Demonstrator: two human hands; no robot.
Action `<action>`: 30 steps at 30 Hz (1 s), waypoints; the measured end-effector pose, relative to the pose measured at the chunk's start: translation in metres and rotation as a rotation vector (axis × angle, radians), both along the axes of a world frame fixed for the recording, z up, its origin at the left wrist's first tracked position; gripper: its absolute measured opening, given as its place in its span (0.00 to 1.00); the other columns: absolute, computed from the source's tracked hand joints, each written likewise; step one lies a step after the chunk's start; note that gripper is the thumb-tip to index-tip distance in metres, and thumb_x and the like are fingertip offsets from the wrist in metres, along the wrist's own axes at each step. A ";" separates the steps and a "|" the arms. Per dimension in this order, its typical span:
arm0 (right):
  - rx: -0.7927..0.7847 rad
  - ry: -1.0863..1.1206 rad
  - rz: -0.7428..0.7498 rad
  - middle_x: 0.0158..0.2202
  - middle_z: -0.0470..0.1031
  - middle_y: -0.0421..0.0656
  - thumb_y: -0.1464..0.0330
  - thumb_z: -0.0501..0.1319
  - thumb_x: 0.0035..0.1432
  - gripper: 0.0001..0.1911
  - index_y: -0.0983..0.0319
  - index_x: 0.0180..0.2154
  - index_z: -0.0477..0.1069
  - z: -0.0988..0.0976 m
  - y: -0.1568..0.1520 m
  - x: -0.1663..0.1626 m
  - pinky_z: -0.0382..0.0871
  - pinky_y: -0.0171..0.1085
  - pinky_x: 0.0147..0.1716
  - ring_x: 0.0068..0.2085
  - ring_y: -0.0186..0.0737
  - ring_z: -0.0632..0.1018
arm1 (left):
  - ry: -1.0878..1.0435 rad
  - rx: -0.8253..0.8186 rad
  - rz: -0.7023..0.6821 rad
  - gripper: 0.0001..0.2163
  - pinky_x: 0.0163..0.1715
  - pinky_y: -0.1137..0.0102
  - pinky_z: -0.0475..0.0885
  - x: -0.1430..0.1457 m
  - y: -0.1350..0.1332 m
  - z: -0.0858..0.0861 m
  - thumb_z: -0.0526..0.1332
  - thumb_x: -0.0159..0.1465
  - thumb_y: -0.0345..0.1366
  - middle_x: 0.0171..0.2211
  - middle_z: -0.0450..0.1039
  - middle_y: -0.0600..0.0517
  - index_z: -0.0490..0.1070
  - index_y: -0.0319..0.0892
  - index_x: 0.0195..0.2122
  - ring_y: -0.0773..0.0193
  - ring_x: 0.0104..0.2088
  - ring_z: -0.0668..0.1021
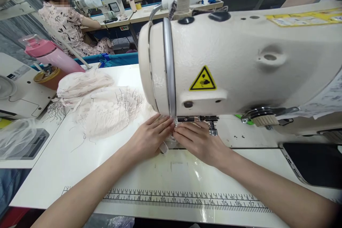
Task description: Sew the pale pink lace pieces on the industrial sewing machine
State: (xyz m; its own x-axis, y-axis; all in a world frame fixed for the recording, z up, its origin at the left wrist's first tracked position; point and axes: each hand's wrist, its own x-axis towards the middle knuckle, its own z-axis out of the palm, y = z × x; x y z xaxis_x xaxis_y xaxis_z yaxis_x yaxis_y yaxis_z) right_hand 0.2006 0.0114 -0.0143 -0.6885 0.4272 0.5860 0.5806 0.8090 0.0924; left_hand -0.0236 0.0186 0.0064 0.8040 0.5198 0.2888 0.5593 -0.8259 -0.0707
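Observation:
Pale pink, sheer ruffled fabric (107,110) with loose dark threads lies left of the sewing machine (213,57). Its near end runs under the machine head, where my hands and the head hide most of it. My left hand (151,133) is closed on the fabric left of the needle area, fingers together and thumb tucked below. Opposite it, my right hand (199,140) has bent fingers on the fabric edge, their tips almost meeting the left ones. The needle is hidden behind the head and fingers.
A phone (312,164) rests at the right. Printed along the table's front is a ruler scale (171,199). A pink bottle (50,51) and a brown tub (50,76) stand at back left, beside another machine (21,85). A person (64,17) sits farther back.

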 end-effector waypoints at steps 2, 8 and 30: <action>0.005 0.002 0.002 0.40 0.80 0.40 0.83 0.56 0.60 0.12 0.64 0.40 0.73 -0.001 0.001 0.000 0.68 0.37 0.46 0.46 0.35 0.76 | 0.000 -0.011 0.024 0.24 0.63 0.56 0.66 0.000 -0.001 -0.001 0.52 0.61 0.27 0.58 0.72 0.43 0.67 0.33 0.59 0.55 0.60 0.73; 0.002 -0.038 -0.025 0.39 0.79 0.41 0.83 0.55 0.61 0.12 0.64 0.37 0.73 0.002 0.001 0.002 0.67 0.39 0.49 0.44 0.35 0.77 | 0.007 0.000 0.083 0.23 0.64 0.54 0.64 0.005 -0.006 -0.006 0.52 0.63 0.30 0.58 0.71 0.41 0.67 0.31 0.59 0.53 0.60 0.73; 0.082 -0.087 -0.218 0.41 0.80 0.38 0.82 0.53 0.60 0.16 0.59 0.39 0.74 0.013 -0.003 0.007 0.56 0.41 0.31 0.36 0.34 0.74 | -0.016 0.012 0.211 0.20 0.64 0.52 0.61 0.018 -0.016 -0.009 0.53 0.67 0.33 0.57 0.73 0.42 0.67 0.34 0.59 0.50 0.58 0.74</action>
State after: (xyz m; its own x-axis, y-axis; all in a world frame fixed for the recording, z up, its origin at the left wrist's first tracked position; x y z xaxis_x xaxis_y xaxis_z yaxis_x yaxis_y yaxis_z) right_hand 0.2076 0.0081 -0.0014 -0.6345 0.5246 0.5677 0.7278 0.6528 0.2101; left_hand -0.0060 0.0027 -0.0028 0.6727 0.6726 0.3084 0.7211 -0.6893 -0.0696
